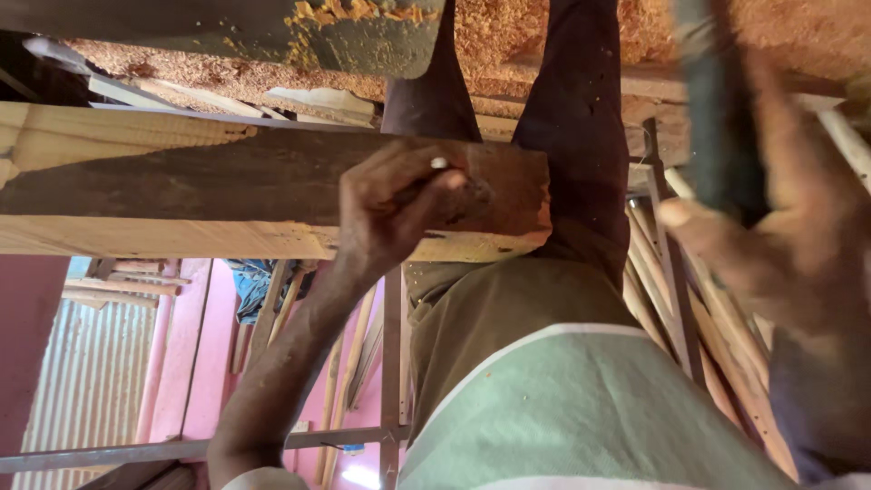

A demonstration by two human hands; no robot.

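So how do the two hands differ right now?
The left hand is sharp in view and rests on the dark plank; the right hand is blurred and held off the plank at the frame's right. The left hand pinches a small thin piece with a pale tip; the right hand wraps round a long dark tool. Both are closed on something.

Pale timber beams (109, 136) carry dark plank (227, 177) (flat, lengthwise); sawdust-strewn floor (544, 32) apparently beyond.
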